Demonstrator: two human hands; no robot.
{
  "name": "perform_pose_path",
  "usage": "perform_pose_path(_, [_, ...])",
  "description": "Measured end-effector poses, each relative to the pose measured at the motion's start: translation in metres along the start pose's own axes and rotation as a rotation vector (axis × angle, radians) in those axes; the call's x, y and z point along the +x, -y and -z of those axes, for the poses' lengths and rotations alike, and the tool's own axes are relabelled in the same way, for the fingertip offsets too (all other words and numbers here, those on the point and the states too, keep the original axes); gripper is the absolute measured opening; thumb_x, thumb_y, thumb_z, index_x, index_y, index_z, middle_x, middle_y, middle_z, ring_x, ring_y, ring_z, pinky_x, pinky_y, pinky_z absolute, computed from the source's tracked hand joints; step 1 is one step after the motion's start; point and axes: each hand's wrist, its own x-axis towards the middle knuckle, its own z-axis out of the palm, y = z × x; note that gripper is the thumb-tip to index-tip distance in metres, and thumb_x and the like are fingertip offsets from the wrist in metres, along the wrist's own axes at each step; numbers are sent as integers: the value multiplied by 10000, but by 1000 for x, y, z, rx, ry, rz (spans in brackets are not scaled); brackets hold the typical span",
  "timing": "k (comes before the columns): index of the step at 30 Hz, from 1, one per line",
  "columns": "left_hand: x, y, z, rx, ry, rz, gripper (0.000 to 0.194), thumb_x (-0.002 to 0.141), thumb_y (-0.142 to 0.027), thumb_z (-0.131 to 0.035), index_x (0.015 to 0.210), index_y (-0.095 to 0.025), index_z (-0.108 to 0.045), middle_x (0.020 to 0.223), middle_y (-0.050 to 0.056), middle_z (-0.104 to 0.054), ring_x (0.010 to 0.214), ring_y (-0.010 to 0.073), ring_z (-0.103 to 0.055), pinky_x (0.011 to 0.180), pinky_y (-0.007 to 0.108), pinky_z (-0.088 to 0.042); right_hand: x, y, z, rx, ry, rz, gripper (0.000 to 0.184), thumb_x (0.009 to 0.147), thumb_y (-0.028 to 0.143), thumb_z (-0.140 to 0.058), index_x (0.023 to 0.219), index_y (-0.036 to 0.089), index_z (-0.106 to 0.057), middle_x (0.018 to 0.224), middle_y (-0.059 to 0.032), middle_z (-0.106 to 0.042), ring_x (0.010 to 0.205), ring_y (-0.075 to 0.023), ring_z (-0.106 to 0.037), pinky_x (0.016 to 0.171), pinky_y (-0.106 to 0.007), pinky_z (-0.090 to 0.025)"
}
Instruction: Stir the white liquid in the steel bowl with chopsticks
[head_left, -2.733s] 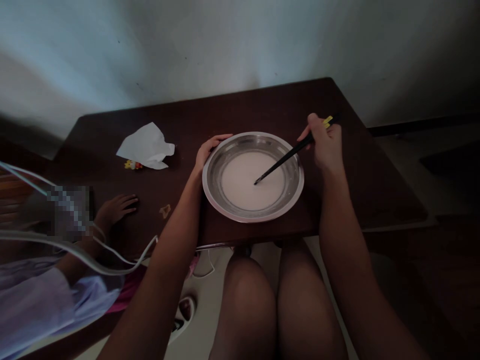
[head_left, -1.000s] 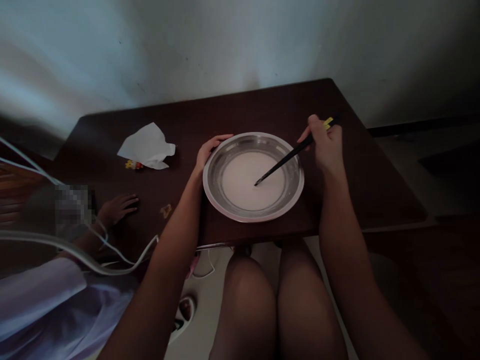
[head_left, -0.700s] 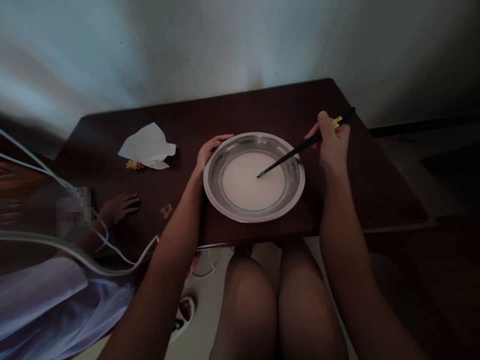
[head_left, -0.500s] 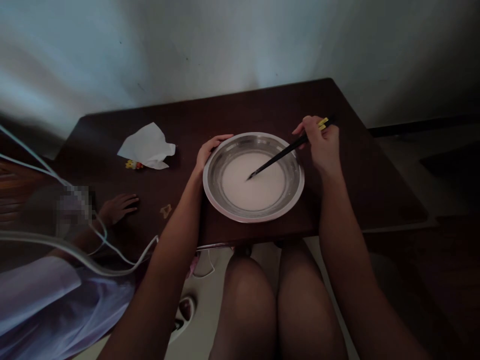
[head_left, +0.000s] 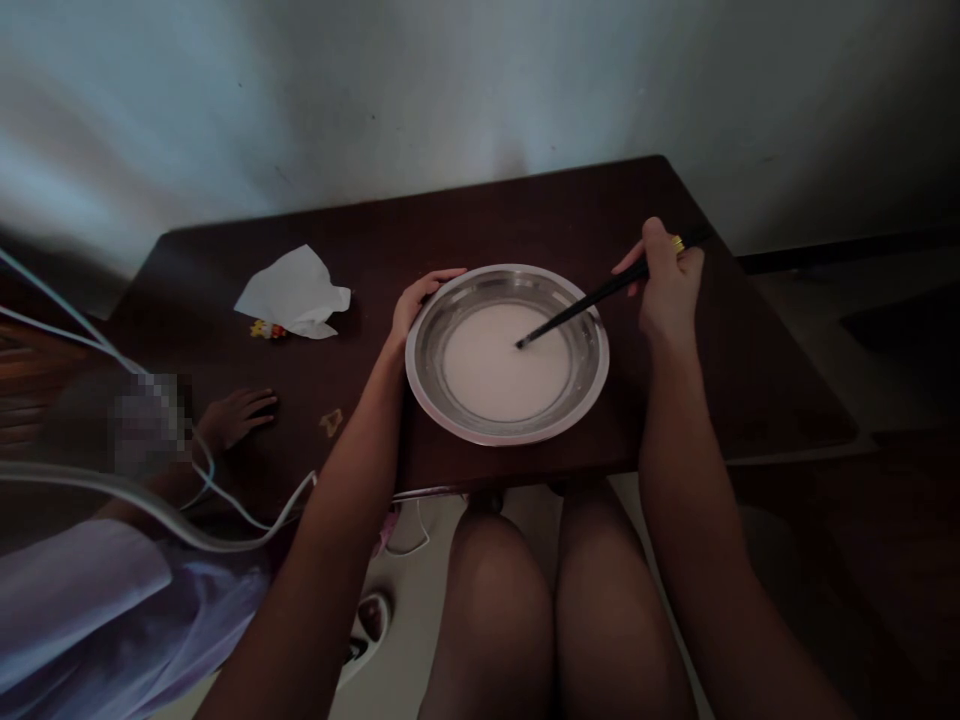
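Observation:
A wide metal bowl (head_left: 429,402) rests on the dark table, with milky white liquid (head_left: 502,385) in it. My left hand (head_left: 417,302) is curled round the bowl's far left rim, its fingers stretched along the outer wall. Black chopsticks with gold bands (head_left: 581,305) slant from upper right down to the liquid. My right hand (head_left: 670,285) is closed round their upper part, just right of the bowl. The chopsticks' tips show at the liquid's surface, right of its middle.
A crumpled white tissue (head_left: 289,290) covers part of a small yellow and red toy (head_left: 268,329) on the dark table (head_left: 480,225). At left, another person's hand (head_left: 241,415) lies on the tabletop. White cables (head_left: 150,492) hang before that person. A wall (head_left: 465,90) stands behind.
My right hand has moved right and slightly down, drawing the chopsticks' tips right and slightly up across the liquid. The bowl and my left hand stay in place.

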Motion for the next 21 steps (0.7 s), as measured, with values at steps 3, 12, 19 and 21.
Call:
perform_pose_path(3, [0,-1,1,7,9,3,340,806,-278,-438,993,-192,-709,1104,64,-713,1109,255,-615,972,386,-480,-1,0,-2,-16,136,-26,543,870,581,-494,485,207,-577,423,14,-470,382,-79,-403,417,-271,-307])
perform_pose_path(12, [1,3,1,0,12,-5,389,788,-266,-423,1031,-166,-710,1119,61,-708,1097,243,-616,981,374,-469,2,-3,0,-3,113,-11,539,846,626,-488,519,203,-558,480,17,-485,418,-76,-422,434,-264,-311])
perform_pose_path(19, [0,2,0,6,8,-17,385,791,-266,-422,1027,-166,-710,1123,68,-708,1090,246,-622,974,379,-472,1,-4,-2,32,72,14,534,854,618,-485,537,198,-574,530,0,-518,450,-85,-451,456,-275,-340])
perform_pose_path(21, [0,1,-1,-2,2,-8,385,793,-263,-418,1026,-164,-709,1118,69,-709,1088,246,-624,967,379,-477,2,-6,-1,23,57,7,538,855,622,-479,537,199,-577,519,-1,-509,455,-87,-458,450,-271,-341])
